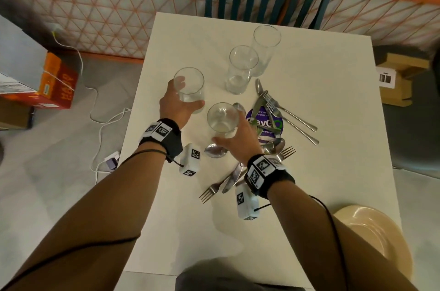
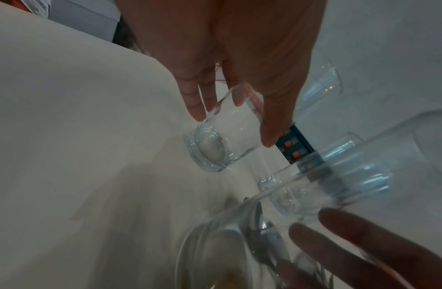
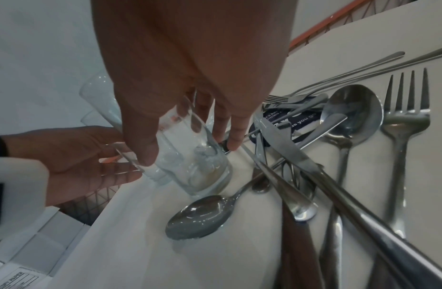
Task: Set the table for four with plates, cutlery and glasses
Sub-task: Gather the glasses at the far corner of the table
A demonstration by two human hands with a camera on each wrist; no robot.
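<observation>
Hands each wrap a glass, left hand (image 1: 177, 105) on one (image 1: 189, 87) nr the worktop (image 1: 333, 171) edge, right hand (image 1: 239, 139) on one (image 1: 222, 120) touching the cutlery heap (image 1: 273, 124), so I'd judge lifting w/o clearance could snag a spoon (image 1: 215, 150) & tip it.

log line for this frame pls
left hand: grips glass | right hand: grips second glass | cutlery pile: untouched | plates: stacked
</observation>
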